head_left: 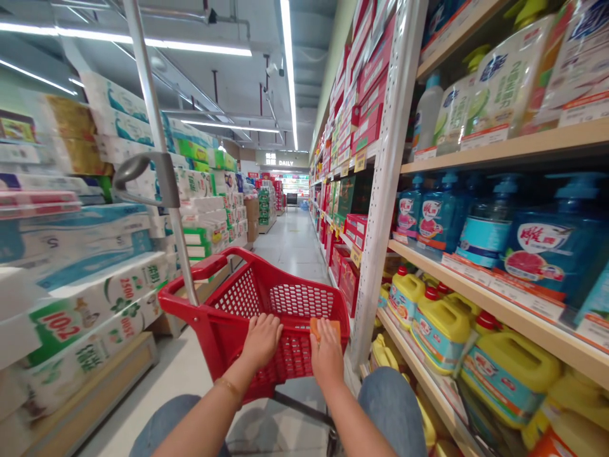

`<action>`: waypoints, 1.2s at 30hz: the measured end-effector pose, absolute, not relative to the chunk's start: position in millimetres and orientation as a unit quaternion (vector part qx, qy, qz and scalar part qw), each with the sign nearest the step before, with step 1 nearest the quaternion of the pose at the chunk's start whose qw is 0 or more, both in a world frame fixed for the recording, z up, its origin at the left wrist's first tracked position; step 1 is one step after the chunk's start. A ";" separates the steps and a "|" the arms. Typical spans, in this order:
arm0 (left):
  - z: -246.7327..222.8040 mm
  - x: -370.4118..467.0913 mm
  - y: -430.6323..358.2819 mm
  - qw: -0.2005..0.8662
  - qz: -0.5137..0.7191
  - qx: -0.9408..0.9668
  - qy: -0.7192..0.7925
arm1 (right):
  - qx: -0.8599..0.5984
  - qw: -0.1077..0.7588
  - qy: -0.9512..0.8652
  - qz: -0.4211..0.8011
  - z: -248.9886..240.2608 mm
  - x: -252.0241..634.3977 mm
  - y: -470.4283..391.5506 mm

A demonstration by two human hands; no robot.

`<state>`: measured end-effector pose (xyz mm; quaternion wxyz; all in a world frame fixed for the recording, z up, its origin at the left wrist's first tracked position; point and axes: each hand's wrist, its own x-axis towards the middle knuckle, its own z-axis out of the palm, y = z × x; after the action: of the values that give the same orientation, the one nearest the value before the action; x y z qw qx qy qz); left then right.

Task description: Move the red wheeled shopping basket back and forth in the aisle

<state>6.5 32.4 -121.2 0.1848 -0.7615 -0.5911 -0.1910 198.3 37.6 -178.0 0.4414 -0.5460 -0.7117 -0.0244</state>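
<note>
A red plastic shopping cart with a perforated basket stands right in front of me. My left hand is closed over the near rim of the basket, its fingertips hidden beyond the edge. On the same rim, further right, my right hand presses an orange cloth against the plastic, fingers together over it. Most of the cloth lies under that hand. From the cart's left side rises a metal pole with a grey hook-like handle.
Shelves on the right carry blue pump bottles and yellow jugs, close to my right knee. A white perforated post stands beside the cart. Stacked tissue packs line the left. Ahead runs a tiled aisle.
</note>
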 end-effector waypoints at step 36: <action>-76.4 -14.9 8.4 0.298 -0.230 -0.671 -0.638 | -0.498 0.433 -0.749 0.063 -143.3 155.8 47.5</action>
<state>-14.9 8.4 -76.4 0.2981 -0.6714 -0.6383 -0.2301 155.8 47.5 -143.3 0.4327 -0.4979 -0.7490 0.0625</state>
